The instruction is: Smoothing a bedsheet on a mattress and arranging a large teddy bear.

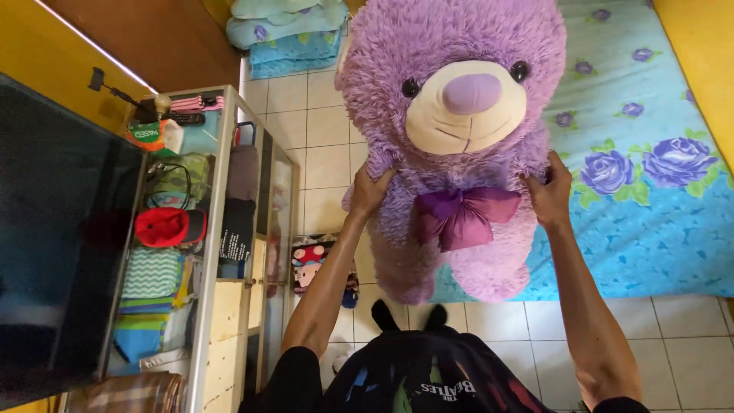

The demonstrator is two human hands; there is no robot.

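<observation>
- A glass-fronted shelf cabinet (222,229) stands at the left; its compartments hold a red cap (167,226), folded cloths in green and blue stripes, a dark bag and small oddments, with a green-and-white packet (149,134) and a remote on its top
- A dark flat screen (53,229) stands against the yellow wall just beside the cabinet
- The left hand (371,190) has its fingers curled tight into the fur under one arm of a big purple teddy bear (455,145)
- The right hand (550,195) grips the bear's other side the same way, fingers closed into the plush
- The bear is held upright in the air between both hands, facing the camera, a purple satin bow (462,214) at its neck, its feet hanging above the floor
- Behind it lies a mattress with a blue sheet (657,222) printed with purple roses
- The floor is white tile (321,145); folded blue bedding (290,34) is stacked at the far end
</observation>
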